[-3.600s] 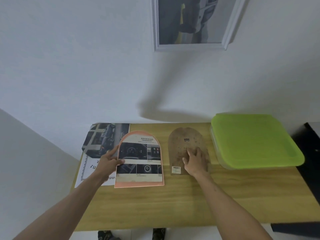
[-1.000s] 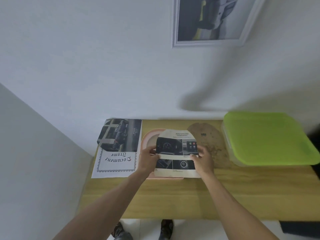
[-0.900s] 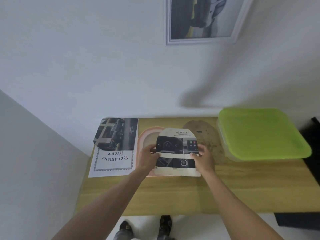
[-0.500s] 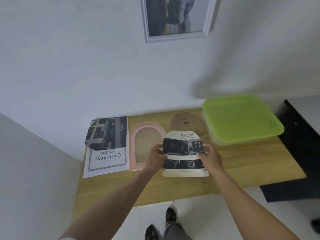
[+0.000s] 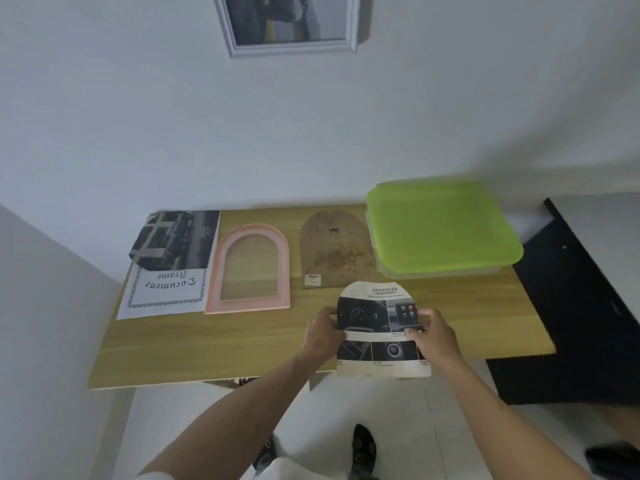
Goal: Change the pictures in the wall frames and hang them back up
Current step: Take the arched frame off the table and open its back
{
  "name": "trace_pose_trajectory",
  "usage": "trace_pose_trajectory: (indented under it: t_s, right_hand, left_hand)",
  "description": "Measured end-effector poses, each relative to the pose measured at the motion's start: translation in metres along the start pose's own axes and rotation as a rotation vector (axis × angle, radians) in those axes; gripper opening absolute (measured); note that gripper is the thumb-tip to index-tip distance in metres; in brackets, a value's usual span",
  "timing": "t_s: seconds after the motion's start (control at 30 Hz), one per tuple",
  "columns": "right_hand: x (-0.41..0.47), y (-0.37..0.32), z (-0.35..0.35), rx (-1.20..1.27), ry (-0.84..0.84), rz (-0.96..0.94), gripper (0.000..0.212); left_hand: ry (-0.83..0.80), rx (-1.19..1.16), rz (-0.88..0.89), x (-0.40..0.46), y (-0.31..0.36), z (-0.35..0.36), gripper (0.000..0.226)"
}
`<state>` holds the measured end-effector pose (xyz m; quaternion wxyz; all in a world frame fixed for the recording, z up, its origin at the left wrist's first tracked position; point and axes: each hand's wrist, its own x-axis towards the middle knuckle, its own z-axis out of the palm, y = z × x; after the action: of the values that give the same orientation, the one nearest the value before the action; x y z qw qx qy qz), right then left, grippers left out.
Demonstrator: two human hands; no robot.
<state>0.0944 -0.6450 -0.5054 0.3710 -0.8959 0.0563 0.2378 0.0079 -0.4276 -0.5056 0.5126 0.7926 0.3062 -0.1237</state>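
Note:
An arch-shaped printed picture (image 5: 377, 323) headed "ADVANCED" hangs above the table's front edge. My left hand (image 5: 323, 336) pinches its left side and my right hand (image 5: 433, 336) pinches its right side. The pink arched frame (image 5: 282, 268) lies flat on the wooden table (image 5: 467, 317) with nothing inside it. Its brown arched backing board (image 5: 334, 256) lies to the right of it. A dark car picture (image 5: 175, 239) rests on a white "Document Frame" sheet (image 5: 162, 291) at the table's left. A white rectangular frame (image 5: 291, 26) with a picture hangs on the wall above.
A clear box with a green lid (image 5: 440, 226) takes the back right of the table. A black cabinet (image 5: 581, 306) stands against the table's right side. White wall runs behind and at the left. White floor and my feet show below the table's front edge.
Both hands lifted the printed picture out of the pink frame and carried it right and toward me, past the table's front edge. The frame now lies without a picture.

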Motion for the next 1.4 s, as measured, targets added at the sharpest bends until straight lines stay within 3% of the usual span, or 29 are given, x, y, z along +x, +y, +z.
trace_pose_trajectory:
  t_s: [0.4, 0.6, 0.73, 0.9, 1.2, 1.4]
  right_hand:
    - [0.053, 0.058, -0.073, -0.18, 0.024, -0.051, 0.047]
    - [0.051, 0.058, -0.068, -0.519, 0.122, -0.102, 0.045]
    - [0.047, 0.063, -0.06, -0.612, 0.143, -0.27, 0.052]
    - [0.051, 0.066, -0.055, -0.748, 0.07, -0.376, 0.052]
    - [0.054, 0.065, -0.054, -0.728, 0.111, -0.397, 0.051]
    - [0.053, 0.037, -0.04, -0.651, 0.197, -0.635, 0.039]
  left_hand:
    - [0.057, 0.079, 0.023, 0.012, 0.056, 0.096, 0.05]
    - [0.072, 0.202, 0.104, 0.008, 0.056, 0.112, 0.055]
    - [0.039, 0.488, 0.275, 0.005, 0.049, 0.118, 0.072]
    - [-0.068, 0.78, 0.411, 0.004, 0.046, 0.123, 0.066]
    - [-0.055, 0.722, 0.445, 0.012, 0.045, 0.116, 0.065]
    - [0.023, 0.645, 0.436, 0.014, 0.036, 0.077, 0.055]
